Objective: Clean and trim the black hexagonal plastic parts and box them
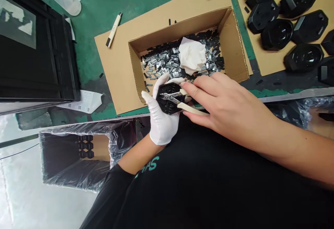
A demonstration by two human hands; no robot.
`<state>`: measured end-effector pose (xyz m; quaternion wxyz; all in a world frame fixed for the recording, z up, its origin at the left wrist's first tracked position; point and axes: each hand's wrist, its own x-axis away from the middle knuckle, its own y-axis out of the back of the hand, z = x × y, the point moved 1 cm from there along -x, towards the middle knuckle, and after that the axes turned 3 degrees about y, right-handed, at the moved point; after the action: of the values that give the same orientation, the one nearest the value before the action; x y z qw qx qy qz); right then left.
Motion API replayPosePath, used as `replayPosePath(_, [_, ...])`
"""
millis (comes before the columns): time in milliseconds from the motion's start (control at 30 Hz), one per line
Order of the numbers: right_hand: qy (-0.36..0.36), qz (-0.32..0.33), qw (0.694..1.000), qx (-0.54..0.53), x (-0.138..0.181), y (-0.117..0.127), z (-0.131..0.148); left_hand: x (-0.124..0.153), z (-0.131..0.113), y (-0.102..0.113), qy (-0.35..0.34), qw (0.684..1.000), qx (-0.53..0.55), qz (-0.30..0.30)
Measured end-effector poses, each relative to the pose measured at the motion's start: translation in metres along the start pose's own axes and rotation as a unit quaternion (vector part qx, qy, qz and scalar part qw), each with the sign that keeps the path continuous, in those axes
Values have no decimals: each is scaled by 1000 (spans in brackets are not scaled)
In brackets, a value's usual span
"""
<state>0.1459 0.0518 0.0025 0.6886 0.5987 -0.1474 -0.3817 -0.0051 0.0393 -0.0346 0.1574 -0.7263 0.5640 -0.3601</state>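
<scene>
Black octagonal plastic housing clenched in white-gloved left hand, just over near edge of box. Bare right hand grasping cream-handled steel side cutters, tips against housing. Open cardboard box at 12 o'clock holds grey metal clips and crumpled white tissue. More black housings on tan cardboard sheet at 2 o'clock. White marker pen at 11 o'clock, green worktop beneath.

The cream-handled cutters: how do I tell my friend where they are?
Find the cardboard box of grey metal clips. At its near edge, the bare right hand grips small cutters. Only their steel tips touch the black plastic part in the white-gloved left hand.
</scene>
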Motion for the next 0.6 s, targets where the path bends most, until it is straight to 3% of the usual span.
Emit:
replayPosePath(133, [31, -14, 998, -47, -9, 2, -6, -8, -8, -2, 2, 1000, -25, 6])
replayPosePath(267, [-60, -26, 990, -124, 0, 20, -22, -23, -26, 6, 12, 990, -142, -9])
replayPosePath(333, [-127, -58, 985, -100, 18, 29, -39, -33, -42, 14, -43, 970, -240, 12])
replayPosePath(400, [-202, -90, 975, -21, 45, 32, -61, -43, -60, 22, -167, 912, -373, 35])
replayPosePath(467, [-270, -92, 957, 58, 76, 26, -85, -53, -78, 27, -292, 806, -513, 49])
replayPosePath(533, [-319, -81, 938, 108, 103, 13, -107, -61, -88, 28, -321, 735, -593, 75])
replayPosePath(600, [-321, -89, 933, 135, 119, -1, -121, -65, -91, 26, -297, 726, -613, 90])
